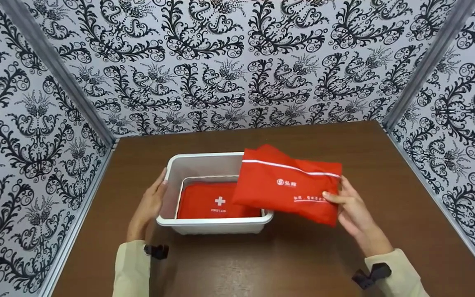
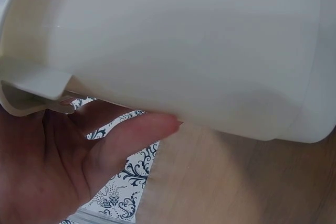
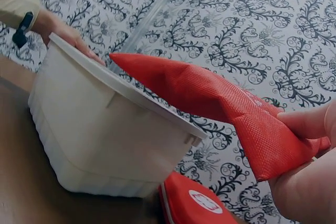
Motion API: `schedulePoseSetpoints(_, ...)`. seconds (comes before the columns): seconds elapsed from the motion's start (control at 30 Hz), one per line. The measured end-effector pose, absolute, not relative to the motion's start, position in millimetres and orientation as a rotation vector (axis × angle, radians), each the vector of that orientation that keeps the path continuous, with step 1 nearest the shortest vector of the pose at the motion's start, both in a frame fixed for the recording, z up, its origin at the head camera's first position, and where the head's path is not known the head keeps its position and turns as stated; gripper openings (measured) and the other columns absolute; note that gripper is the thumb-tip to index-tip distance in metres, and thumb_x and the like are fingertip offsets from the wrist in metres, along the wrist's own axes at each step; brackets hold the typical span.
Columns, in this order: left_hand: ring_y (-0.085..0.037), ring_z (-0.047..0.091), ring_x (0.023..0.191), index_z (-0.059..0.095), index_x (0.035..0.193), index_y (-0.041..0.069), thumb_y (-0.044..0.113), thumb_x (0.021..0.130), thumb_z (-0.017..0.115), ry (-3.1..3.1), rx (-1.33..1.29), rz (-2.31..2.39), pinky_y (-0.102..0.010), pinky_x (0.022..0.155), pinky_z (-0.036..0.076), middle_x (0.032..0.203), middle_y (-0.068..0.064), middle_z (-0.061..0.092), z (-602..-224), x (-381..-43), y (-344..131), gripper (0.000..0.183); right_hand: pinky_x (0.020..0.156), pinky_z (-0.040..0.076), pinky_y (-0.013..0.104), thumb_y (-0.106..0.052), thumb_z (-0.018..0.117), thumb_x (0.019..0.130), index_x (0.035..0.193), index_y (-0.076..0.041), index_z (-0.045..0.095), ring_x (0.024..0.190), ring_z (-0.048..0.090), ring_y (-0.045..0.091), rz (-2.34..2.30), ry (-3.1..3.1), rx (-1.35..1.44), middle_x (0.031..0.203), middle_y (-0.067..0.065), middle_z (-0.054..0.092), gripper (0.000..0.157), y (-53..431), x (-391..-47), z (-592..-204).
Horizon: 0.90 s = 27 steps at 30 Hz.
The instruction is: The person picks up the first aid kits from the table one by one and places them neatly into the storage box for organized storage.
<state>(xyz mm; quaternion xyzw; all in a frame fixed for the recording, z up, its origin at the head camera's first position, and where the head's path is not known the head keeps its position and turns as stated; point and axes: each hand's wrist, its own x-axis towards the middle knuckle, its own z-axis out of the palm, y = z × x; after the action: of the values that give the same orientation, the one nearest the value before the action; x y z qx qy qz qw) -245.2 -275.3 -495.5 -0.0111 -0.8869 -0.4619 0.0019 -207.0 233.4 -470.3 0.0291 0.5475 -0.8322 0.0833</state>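
Observation:
A white plastic bin point(image 1: 212, 221) stands on the brown table. Inside it lies a red first aid bag point(image 1: 204, 198) with a white cross and pale trim. My left hand point(image 1: 151, 200) rests along the bin's left side, at the rim; in the left wrist view its straight digit touches the outer wall. With thumb and fingers, my right hand point(image 1: 355, 210) pinches the right end of a red fabric pouch point(image 1: 287, 181) marked with a white stripe and white lettering. The pouch is held up, its left end overlapping the bin's right side in the head view.
In the right wrist view, a red case point(image 3: 184, 198) with a round white emblem sits beside the bin, behind the raised pouch. Patterned black-and-white walls point(image 1: 229, 95) with grey corner posts enclose the table point(image 1: 237, 260) at the back and sides.

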Motion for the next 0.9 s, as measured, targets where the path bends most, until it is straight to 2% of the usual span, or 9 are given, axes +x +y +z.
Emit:
schedulePoseSetpoints(0.17,-0.039,0.030,0.150,0.024,0.160,0.022,0.033,0.111,0.034,-2.783,-0.025,-1.470,-0.055,0.125,0.019,0.164,-0.015,0.029,-495,-245,-275,0.052,0.093,0.057,0.030,0.009,0.048,0.096,0.146,-0.024,0.029,0.108,0.063,0.013,-2.451,1.596,0.124,0.121,-0.007,0.064,0.063,221,-213,-471)
schedulePoseSetpoints(0.33,-0.038,0.030,0.151,0.024,0.161,0.022,0.033,0.111,0.033,-2.780,-0.035,-1.480,-0.055,0.125,0.019,0.164,-0.014,0.028,-494,-246,-275,0.052,0.093,0.056,0.032,0.010,0.048,0.095,0.151,-0.022,0.023,0.108,0.063,0.014,-2.428,1.568,0.112,0.121,-0.006,0.063,0.069,206,-219,-472)
schedulePoseSetpoints(0.6,-0.039,0.032,0.149,0.028,0.159,0.015,0.024,0.110,0.036,-2.712,-0.058,-1.538,-0.054,0.124,0.023,0.162,-0.017,0.031,-496,-247,-273,0.050,0.094,0.057,0.034,0.012,0.047,0.095,0.148,-0.017,0.025,0.110,0.064,0.016,-2.422,1.507,-0.021,0.124,-0.001,0.062,0.065,186,-226,-475)
schedulePoseSetpoints(0.9,-0.040,0.035,0.147,0.030,0.158,0.014,0.023,0.110,0.036,-2.701,-0.075,-1.490,-0.055,0.123,0.024,0.161,-0.017,0.033,-496,-245,-273,0.049,0.096,0.057,0.035,0.010,0.050,0.095,0.156,-0.014,0.016,0.111,0.064,0.019,-2.339,1.522,-0.080,0.128,0.003,0.058,0.074,162,-232,-468)
